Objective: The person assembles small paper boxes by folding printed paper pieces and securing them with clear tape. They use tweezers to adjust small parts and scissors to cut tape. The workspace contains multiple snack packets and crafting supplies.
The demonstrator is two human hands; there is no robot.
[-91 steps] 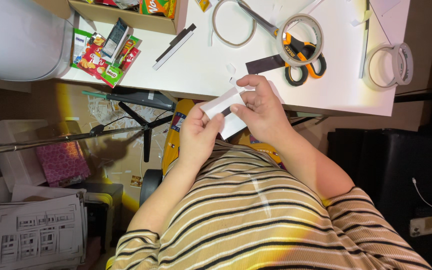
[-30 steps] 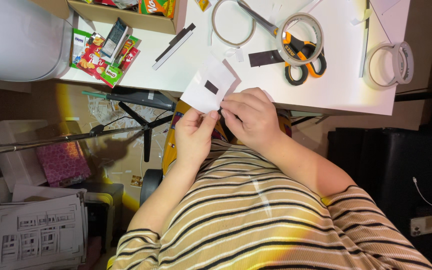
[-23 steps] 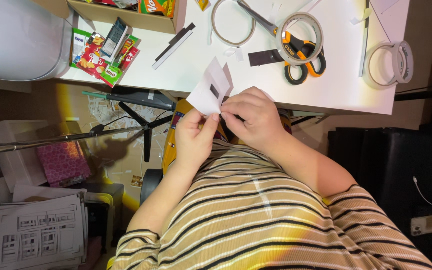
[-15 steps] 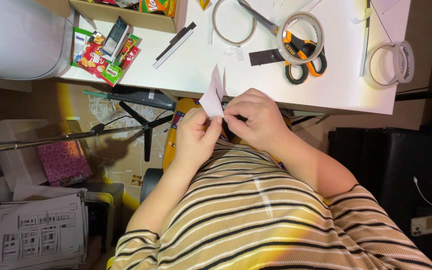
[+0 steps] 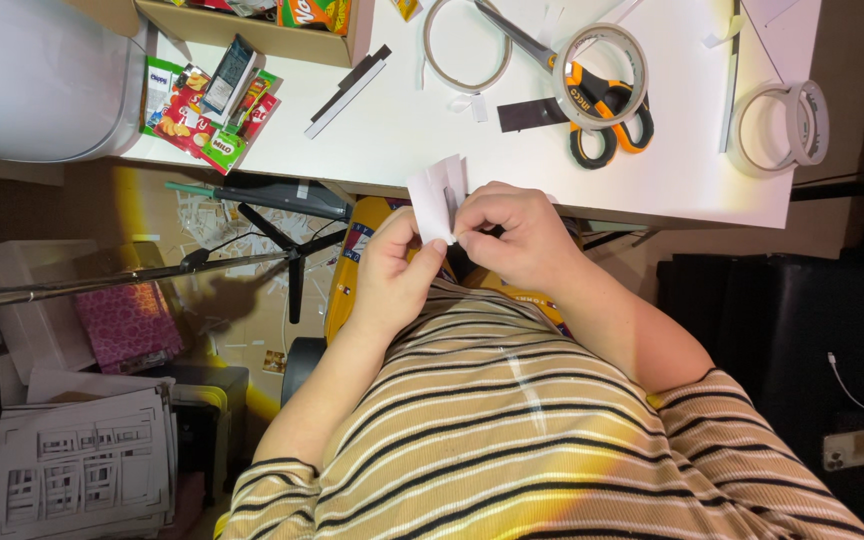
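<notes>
Folded white paper [image 5: 437, 196] sits pinched just off the near edge of the white counter [image 5: 672, 170], and that counter is our landmark. Right hand [image 5: 512, 235] and left hand [image 5: 404, 270] both have fingers pressed together on its lower edge. Looks light, thin, easily creased, so the folded edge seems the best hold. Up on the counter, orange scissors [image 5: 607, 115] and a tape roll [image 5: 600, 60] lie well apart from it, with open room between.

Three tape rolls [image 5: 607, 60], one pair of scissors [image 5: 607, 115], one folded paper [image 5: 437, 195].
</notes>
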